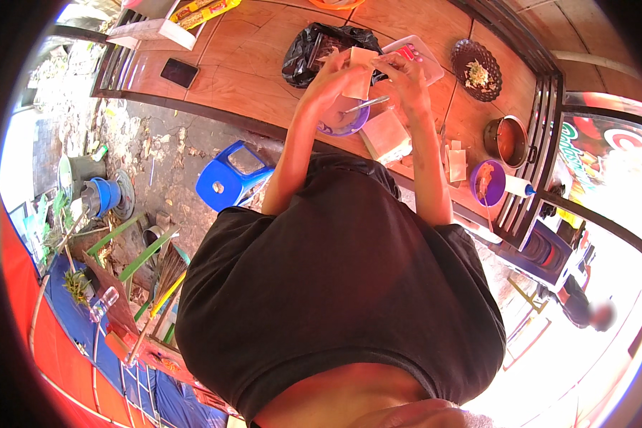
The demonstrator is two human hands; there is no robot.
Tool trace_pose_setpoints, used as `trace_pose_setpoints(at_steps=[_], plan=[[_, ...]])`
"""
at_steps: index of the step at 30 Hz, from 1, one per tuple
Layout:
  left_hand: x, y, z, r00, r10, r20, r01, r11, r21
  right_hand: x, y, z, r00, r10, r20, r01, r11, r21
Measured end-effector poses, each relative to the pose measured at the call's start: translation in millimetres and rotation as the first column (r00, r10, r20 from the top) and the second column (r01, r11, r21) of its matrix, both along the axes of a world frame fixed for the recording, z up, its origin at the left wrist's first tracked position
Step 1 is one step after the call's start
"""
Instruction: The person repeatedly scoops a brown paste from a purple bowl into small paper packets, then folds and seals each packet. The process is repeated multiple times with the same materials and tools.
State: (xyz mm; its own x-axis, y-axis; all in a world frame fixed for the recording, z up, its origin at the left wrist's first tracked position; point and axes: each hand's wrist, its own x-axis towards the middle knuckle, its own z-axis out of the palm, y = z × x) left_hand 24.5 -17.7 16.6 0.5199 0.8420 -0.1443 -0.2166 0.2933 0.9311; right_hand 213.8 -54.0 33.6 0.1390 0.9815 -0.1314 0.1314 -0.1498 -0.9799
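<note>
One pale square sheet [358, 83] is pinched by both the left grip [333, 76] and the right grip [404, 73], just beyond the purple bowl [351, 128] on the table [246, 57]. A spoon [370, 105] rests in this bowl; pale square sheets [384, 133] lie stacked to its right, a black bag [299, 63] beyond it.
</note>
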Motion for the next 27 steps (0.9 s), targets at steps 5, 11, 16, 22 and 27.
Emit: trace_pose_setpoints(at_steps=[5,11,16,22,27], plan=[[-2,3,-4,0.995,-0.067,0.08,0.072,0.996,-0.057,16,11,-13,0.961,0.12,-0.251,-0.141,0.988,-0.066],[-4,14,-8,0.978,-0.114,0.174,0.133,0.986,-0.104,26,23,-11,0.932,0.166,-0.322,-0.221,0.965,-0.142],[-3,11,-3,0.967,-0.066,0.245,0.109,0.98,-0.167,23,20,2,0.913,0.205,-0.352,-0.262,0.957,-0.124],[-2,9,5,0.973,-0.019,0.231,0.081,0.962,-0.262,21,16,5,0.872,0.228,-0.433,-0.287,0.955,-0.075],[-3,12,-1,0.97,-0.035,0.239,0.111,0.943,-0.314,25,16,1,0.897,0.243,-0.369,-0.285,0.956,-0.064]])
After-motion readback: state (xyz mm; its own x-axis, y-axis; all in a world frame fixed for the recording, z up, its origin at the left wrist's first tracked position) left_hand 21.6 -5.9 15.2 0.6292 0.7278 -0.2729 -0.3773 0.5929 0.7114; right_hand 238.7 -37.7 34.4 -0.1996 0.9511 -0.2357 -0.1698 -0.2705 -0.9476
